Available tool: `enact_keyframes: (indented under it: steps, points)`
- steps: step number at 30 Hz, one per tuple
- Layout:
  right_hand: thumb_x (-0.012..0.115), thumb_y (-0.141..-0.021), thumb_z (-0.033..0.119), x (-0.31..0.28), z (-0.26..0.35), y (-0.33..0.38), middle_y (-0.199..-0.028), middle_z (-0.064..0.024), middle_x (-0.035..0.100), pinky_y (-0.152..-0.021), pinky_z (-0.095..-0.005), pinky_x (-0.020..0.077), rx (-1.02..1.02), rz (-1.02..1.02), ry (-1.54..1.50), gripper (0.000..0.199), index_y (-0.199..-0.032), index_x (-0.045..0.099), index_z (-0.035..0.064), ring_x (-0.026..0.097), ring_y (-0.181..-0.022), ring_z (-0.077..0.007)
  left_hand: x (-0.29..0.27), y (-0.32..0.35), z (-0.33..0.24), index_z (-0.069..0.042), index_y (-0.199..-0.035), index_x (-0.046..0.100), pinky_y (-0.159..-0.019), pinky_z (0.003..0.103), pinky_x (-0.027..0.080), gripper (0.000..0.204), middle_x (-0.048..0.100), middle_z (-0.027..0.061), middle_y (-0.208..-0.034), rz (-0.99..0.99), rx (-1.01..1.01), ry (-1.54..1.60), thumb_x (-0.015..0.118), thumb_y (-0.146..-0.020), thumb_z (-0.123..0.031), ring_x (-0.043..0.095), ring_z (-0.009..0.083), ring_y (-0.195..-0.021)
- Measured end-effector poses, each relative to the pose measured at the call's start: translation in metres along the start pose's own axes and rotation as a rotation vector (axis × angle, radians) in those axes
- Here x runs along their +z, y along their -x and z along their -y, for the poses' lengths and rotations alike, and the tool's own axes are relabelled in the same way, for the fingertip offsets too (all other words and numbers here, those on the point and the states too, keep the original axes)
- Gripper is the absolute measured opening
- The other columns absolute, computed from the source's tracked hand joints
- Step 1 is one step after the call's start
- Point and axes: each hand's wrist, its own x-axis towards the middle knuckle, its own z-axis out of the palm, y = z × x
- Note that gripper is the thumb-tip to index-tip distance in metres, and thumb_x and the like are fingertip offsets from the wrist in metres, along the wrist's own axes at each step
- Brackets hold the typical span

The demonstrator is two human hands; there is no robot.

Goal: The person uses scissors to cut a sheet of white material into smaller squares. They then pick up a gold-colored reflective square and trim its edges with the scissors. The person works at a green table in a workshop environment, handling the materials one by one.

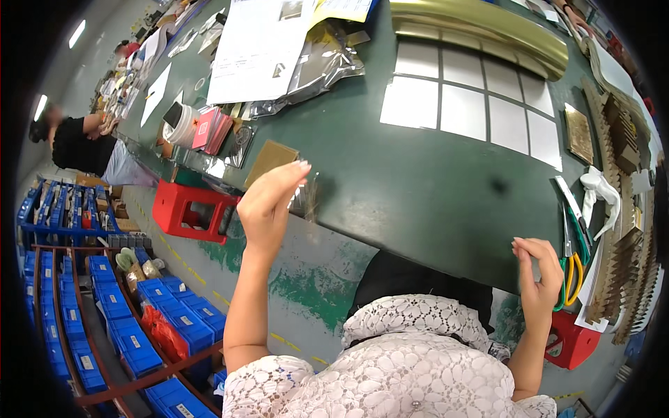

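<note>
My left hand (267, 207) is raised at the table's near edge, its fingers pressed together and pointing up to the right. Beside and below its fingertips is a blurred, see-through piece (311, 198); whether the fingers hold it is unclear. Just behind that hand a flat brownish-gold sheet (273, 159) lies on the table. My right hand (541, 277) hovers at the near right edge, loosely curled, with a gap between thumb and fingers and nothing visible in it. Closest to it are scissors with yellow and green handles (573, 279).
On the dark green table (390, 181) lie white rectangular sheets (463, 111) below a gold roll (481, 38). Papers (254, 52) over clear bags are at the far left, near a white cup (182, 125) and red cards (210, 131). Brown toothed strips (617, 279) line the right.
</note>
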Motion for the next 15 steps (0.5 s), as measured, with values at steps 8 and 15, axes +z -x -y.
enact_keyframes:
  steps: [8, 15]
  points:
    - [0.061, -0.080, -0.010, 0.034, 0.022, -0.022, -0.085, -0.0123, 0.064, -0.069, -0.0297, 0.0479, -0.070, 0.112, 0.029, 0.017, -0.095, 0.065, -0.0028, 0.061, -0.076, -0.0228, -0.001, 0.034, 0.029, -0.006, -0.091, 0.071, -0.081, 0.034, 0.055, 0.022, 0.070, 0.0087, -0.097, 0.091, 0.365, -0.157, 0.070, -0.069, -0.004, 0.067, 0.0264, -0.094]
    - [0.060, -0.080, -0.010, 0.043, 0.027, -0.021, -0.085, -0.0125, 0.064, -0.069, -0.0299, 0.0480, -0.054, 0.142, 0.053, 0.017, -0.095, 0.065, -0.0028, 0.061, -0.076, -0.0228, -0.004, 0.049, 0.026, -0.006, -0.101, 0.071, -0.095, 0.041, 0.049, 0.036, 0.069, 0.0070, -0.107, 0.328, 0.177, -0.024, 0.078, -0.067, -0.015, 0.063, 0.0255, -0.107]
